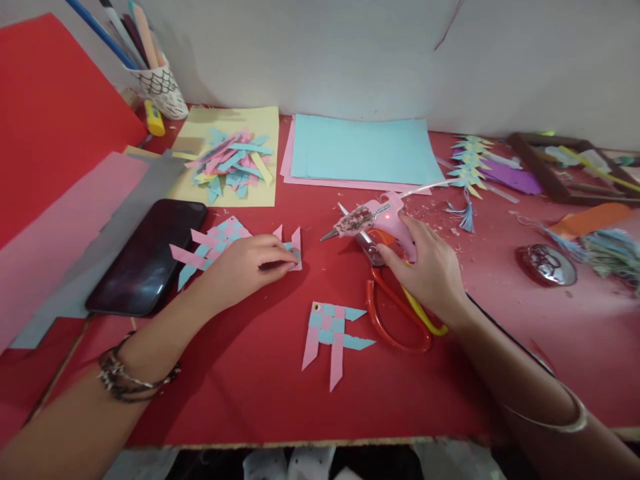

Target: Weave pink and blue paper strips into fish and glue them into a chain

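My left hand pinches at the corner of a small pink and blue woven paper fish, which it partly covers; whether its fingertips hold anything else is too small to tell. Another woven paper piece lies behind that hand. My right hand is wrapped around a pink hot glue gun, its nozzle pointing left and an orange light glowing on its body. Beneath the gun lie red-handled scissors. A finished-looking woven fish with an eye rests on the red table in front.
A black phone lies at left. Cut paper strips are heaped on a yellow sheet, beside blue paper. A pen cup stands back left. A woven tasselled strip, brown frame and glossy oval object are at right.
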Demonstrator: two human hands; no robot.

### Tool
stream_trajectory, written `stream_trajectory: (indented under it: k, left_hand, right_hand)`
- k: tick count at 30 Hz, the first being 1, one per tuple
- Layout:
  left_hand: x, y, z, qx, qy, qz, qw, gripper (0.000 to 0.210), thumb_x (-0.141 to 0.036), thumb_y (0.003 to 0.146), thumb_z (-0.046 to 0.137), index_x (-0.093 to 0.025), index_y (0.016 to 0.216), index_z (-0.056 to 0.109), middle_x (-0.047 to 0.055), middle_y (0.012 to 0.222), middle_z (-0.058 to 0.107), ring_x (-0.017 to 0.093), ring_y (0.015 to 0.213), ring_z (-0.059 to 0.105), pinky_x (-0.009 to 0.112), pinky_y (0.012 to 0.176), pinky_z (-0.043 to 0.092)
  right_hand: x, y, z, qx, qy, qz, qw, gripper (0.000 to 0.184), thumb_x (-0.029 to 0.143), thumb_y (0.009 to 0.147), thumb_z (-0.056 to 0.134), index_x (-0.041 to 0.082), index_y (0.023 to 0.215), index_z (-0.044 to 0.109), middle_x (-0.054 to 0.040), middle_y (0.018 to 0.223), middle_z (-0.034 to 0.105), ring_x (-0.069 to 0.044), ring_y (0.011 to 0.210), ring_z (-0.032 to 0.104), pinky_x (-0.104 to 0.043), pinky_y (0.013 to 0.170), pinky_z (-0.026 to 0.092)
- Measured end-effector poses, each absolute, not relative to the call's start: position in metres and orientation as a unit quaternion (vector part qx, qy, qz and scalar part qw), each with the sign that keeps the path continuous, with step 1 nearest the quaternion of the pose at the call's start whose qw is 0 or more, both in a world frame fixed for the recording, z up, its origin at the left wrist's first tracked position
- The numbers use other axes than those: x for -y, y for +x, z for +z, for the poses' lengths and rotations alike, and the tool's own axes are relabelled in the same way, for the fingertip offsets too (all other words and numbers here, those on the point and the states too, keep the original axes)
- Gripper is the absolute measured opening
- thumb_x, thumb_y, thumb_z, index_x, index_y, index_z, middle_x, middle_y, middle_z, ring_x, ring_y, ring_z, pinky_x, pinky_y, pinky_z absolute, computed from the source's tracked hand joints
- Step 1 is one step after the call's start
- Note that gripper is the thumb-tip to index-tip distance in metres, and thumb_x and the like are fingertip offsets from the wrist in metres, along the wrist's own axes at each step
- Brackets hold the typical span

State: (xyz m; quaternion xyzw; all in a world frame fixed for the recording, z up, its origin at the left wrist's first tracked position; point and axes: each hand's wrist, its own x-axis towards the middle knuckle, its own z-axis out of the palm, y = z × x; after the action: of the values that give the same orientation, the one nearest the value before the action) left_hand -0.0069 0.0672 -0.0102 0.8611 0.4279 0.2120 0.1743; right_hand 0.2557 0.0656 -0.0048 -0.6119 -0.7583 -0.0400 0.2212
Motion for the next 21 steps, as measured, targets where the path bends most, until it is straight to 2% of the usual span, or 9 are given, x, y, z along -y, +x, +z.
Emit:
stream_trajectory:
  k: [21]
  left_hand:
    - [-0.0668, -0.0075, -0.0118, -0.405, 0.873, 0.219, 0.158, 0.03, -0.029, 0.084, 0.042, -0.021, 0.077, 0.069, 0.002, 0.076, 0.069, 0.012, 0.069, 0.062, 0.02, 0.064, 0.047]
  right_hand:
    - [-0.0666, 0.2566, -0.0055, 0.754, -0.617, -0.043, 0.222, 0.043, 0.044, 0.079, 0.047, 0.015, 0.11, 0.053, -0.0125, 0.105, 0.062, -0.027, 0.09, 0.06, -0.038, 0.069, 0.048]
